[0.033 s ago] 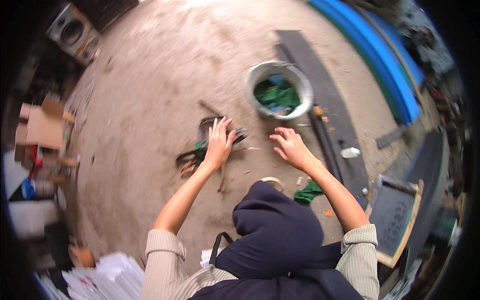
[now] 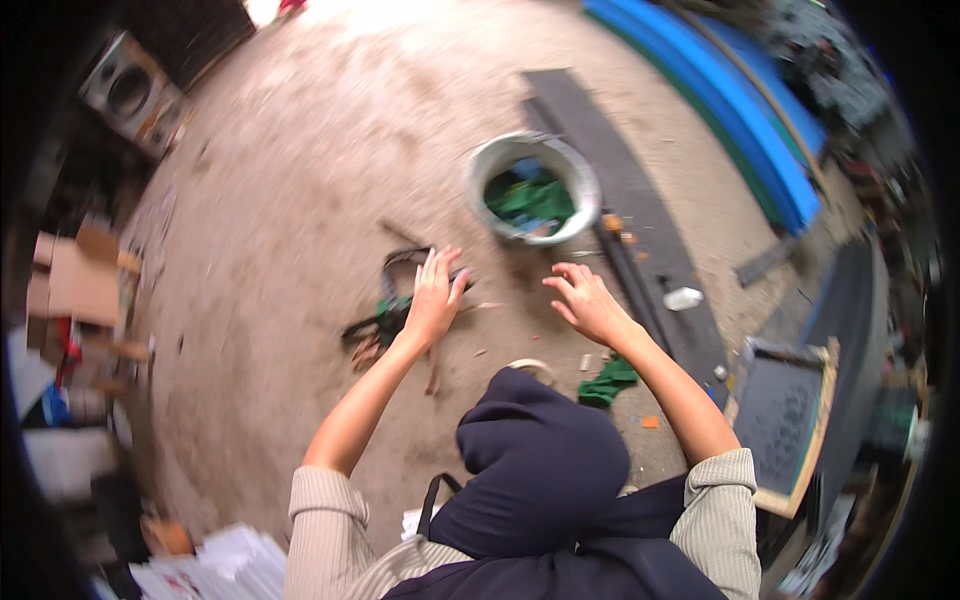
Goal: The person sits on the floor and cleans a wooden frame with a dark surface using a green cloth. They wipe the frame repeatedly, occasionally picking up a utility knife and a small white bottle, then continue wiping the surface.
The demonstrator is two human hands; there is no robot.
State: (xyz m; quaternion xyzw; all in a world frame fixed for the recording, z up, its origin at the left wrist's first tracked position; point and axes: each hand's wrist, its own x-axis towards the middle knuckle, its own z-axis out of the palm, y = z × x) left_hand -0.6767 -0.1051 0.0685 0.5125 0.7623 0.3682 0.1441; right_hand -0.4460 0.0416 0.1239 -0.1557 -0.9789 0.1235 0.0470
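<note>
Both of my hands hang over the concrete floor with nothing in them. My left hand (image 2: 433,298) has its fingers stretched out, above or just beside a dark tangled heap (image 2: 385,322) with strap-like parts and a bit of green; my hand partly hides it. My right hand (image 2: 588,300) has loosely bent fingers held apart, just below a pale bucket (image 2: 479,200) in the picture. Green cloth (image 2: 545,203) and some blue pieces lie in the bucket. Another green cloth (image 2: 607,382) lies on the floor beside my right forearm. Motion smears the heap's details.
A long dark board (image 2: 655,240) runs behind the bucket, with a white bottle (image 2: 683,299) on it. Long blue panels (image 2: 740,110) lie at far right. A wood-edged frame (image 2: 785,420) stands near right. At left are a cardboard box (image 2: 85,280) and a speaker-like cabinet (image 2: 130,92).
The bucket, board and heap appear slightly farther left in the picture, as my view turns a little. My hands keep nearly the same pose and stay empty.
</note>
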